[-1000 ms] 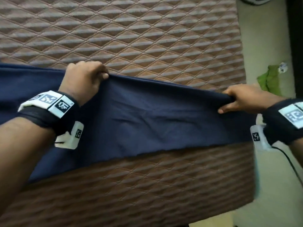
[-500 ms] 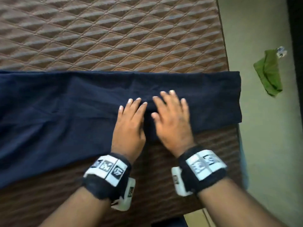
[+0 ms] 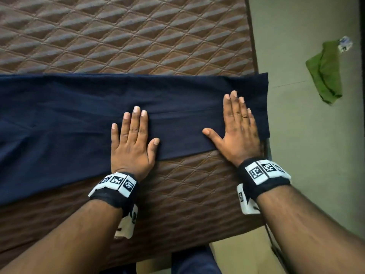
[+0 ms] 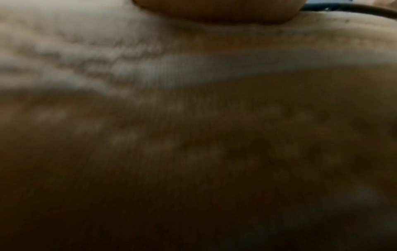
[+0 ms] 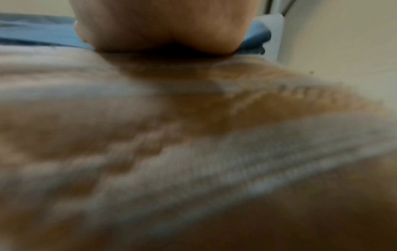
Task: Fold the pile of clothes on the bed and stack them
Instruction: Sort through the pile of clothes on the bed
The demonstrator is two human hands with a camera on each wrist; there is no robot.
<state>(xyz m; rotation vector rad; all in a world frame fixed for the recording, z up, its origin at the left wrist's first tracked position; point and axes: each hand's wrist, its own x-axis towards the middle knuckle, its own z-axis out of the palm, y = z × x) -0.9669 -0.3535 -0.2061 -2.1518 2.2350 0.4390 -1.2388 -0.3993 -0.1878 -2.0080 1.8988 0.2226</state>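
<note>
- Quilted brown bed point(image 3: 138, 36) fills my head view, with pale floor point(image 3: 308, 135) on the right where a green cloth point(image 3: 325, 76) lies.
- Navy garment point(image 3: 59, 115) is spread in a long band across the bed, its right end at the bed's edge.
- Left hand point(image 3: 131, 143) lies flat on it, fingers straight, gripping nothing; right hand point(image 3: 237, 131) likewise, near that end.
- Left wrist: blurred quilting, palm heel only point(image 4: 214, 10).
- Right wrist: palm heel point(image 5: 167, 28) on blue fabric, blurred.

My bed point(image 3: 138, 36), quilted brown, carries the navy cloth point(image 3: 69, 115) across it; beside the bed, a green rag point(image 3: 325, 76) lies on the floor point(image 3: 316, 145).
</note>
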